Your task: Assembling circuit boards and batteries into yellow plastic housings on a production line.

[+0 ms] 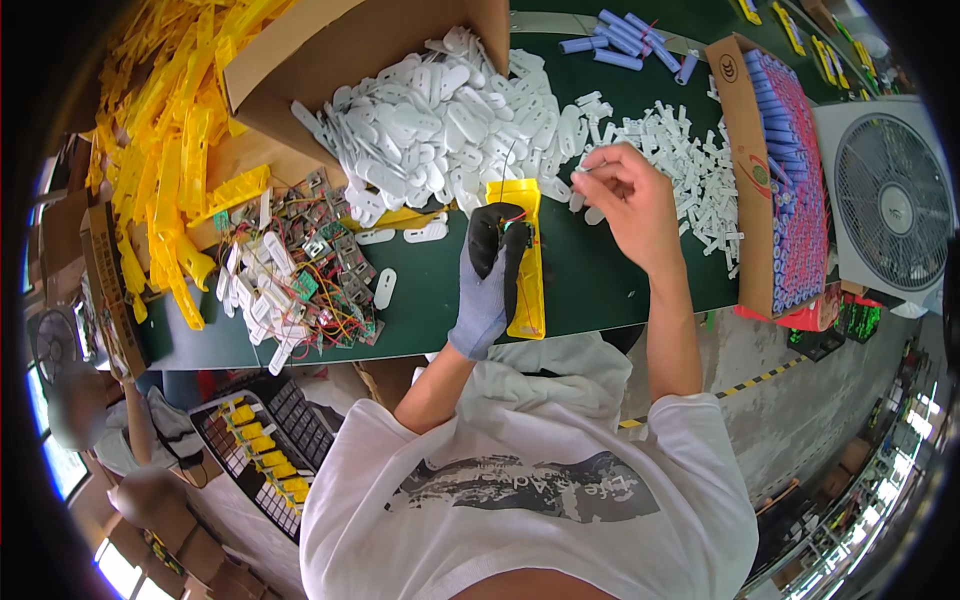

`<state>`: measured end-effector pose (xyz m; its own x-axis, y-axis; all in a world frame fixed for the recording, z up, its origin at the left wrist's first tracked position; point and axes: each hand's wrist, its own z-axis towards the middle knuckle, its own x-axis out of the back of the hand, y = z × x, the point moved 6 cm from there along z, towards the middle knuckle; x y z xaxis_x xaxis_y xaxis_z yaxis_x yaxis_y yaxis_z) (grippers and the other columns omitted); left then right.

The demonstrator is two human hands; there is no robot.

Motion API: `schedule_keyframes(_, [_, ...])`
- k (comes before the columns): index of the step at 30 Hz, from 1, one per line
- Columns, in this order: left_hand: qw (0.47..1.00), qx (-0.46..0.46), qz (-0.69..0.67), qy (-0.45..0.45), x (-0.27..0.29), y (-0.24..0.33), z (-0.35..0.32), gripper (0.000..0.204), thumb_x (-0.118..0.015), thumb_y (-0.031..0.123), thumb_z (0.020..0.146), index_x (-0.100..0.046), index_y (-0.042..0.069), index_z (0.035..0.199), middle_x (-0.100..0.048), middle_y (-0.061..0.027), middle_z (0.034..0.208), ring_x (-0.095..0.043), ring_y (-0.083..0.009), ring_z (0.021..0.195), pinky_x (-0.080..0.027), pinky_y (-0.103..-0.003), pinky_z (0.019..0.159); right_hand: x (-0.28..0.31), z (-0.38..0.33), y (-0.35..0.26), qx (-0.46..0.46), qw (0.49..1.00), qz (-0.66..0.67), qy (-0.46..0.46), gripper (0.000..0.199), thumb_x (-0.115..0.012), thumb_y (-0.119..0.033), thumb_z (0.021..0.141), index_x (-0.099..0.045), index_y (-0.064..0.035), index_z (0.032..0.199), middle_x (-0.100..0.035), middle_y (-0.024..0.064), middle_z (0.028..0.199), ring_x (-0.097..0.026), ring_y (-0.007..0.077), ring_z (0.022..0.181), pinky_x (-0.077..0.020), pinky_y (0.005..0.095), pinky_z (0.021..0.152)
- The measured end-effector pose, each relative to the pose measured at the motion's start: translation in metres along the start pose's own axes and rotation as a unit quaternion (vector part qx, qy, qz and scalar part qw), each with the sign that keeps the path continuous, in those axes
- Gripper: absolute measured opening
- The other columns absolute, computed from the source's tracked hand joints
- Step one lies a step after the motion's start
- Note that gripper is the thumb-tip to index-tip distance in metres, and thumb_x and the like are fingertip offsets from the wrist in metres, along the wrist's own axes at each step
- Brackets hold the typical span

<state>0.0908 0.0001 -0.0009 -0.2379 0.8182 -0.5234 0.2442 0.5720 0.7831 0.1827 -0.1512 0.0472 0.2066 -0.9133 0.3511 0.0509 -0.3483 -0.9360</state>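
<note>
My left hand (490,260), in a grey glove with black fingers, is closed at the upper part of an open yellow plastic casing (528,300). A bit of green circuit board with thin wires shows by its fingertips; how much of it the fingers pinch is hidden. A dark wire sticks up past the casing's far end. To the right, my bare right hand (632,205) is raised over the table, thumb and forefinger pinched on a small white plastic piece (579,172). Just beyond it lie heaps of small white plastic parts (685,165) and oval white covers (460,120).
A cardboard box (290,75) spills the white covers. Yellow casings (185,130) pile at the far left, near wired circuit boards (335,265). Blue battery cells (620,40) lie at the back. A box of cells (790,200) and a fan (895,200) stand right. Other people are at left.
</note>
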Motion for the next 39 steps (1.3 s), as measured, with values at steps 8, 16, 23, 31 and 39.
schedule_keyframes(8, [1.0, -0.023, 0.01, 0.002, 0.002, -0.003, -0.002, 0.011, -0.055, 0.011, 0.095, -0.047, 0.009, 0.103, -0.056, -0.004, 0.086, -0.057, -0.0092, 0.064, -0.051, -0.024, 0.055, -0.002, -0.029, 0.006, 0.006, 0.967, -0.248, 0.055, 0.021, -0.071, -0.016, 0.08, -0.064, -0.0081, 0.098, -0.065, 0.0083, 0.075, -0.065, 0.0194, 0.062, -0.0489, 0.0297, 0.055])
schedule_keyframes(16, [0.999, -0.044, 0.006, -0.011, 0.003, -0.004, -0.002, 0.012, -0.054, 0.013, 0.096, -0.046, 0.009, 0.105, -0.057, -0.0057, 0.086, -0.058, -0.0113, 0.065, -0.051, -0.026, 0.057, -0.009, -0.023, 0.006, 0.025, 0.95, -0.307, 0.049, 0.033, -0.077, -0.024, 0.075, -0.061, -0.0066, 0.098, -0.061, 0.0064, 0.074, -0.061, 0.0227, 0.06, -0.0467, 0.0342, 0.054])
schedule_keyframes(23, [1.0, -0.012, -0.009, 0.008, 0.004, 0.0, 0.002, 0.013, -0.053, 0.018, 0.097, -0.049, 0.009, 0.105, -0.057, -0.0044, 0.082, -0.059, -0.0107, 0.063, -0.051, -0.026, 0.053, -0.012, -0.038, 0.017, -0.012, 0.998, 0.055, 0.005, 0.019, -0.07, -0.01, 0.083, -0.053, -0.0025, 0.085, -0.06, 0.0035, 0.072, -0.061, 0.0099, 0.066, -0.0466, 0.025, 0.058])
schedule_keyframes(31, [0.998, -0.057, 0.027, 0.001, 0.015, -0.003, 0.008, 0.012, -0.053, 0.018, 0.096, -0.053, 0.01, 0.106, -0.057, -0.0019, 0.087, -0.06, -0.0092, 0.071, -0.054, -0.027, 0.057, -0.045, -0.055, 0.001, 0.195, 0.978, -0.028, -0.063, 0.009, -0.067, -0.01, 0.084, -0.061, -0.0035, 0.084, -0.06, 0.0077, 0.076, -0.059, 0.0202, 0.063, -0.0453, 0.0292, 0.057])
schedule_keyframes(39, [0.999, 0.022, -0.02, 0.023, 0.015, -0.011, 0.0, 0.01, -0.054, 0.011, 0.096, -0.053, 0.007, 0.105, -0.053, 0.0009, 0.089, -0.05, -0.0045, 0.076, -0.046, -0.022, 0.065, -0.045, -0.058, -0.005, 0.228, 0.967, -0.115, -0.021, 0.009, -0.068, -0.002, 0.08, -0.059, -0.0018, 0.081, -0.059, 0.0102, 0.074, -0.058, 0.0278, 0.062, -0.0464, 0.0345, 0.056])
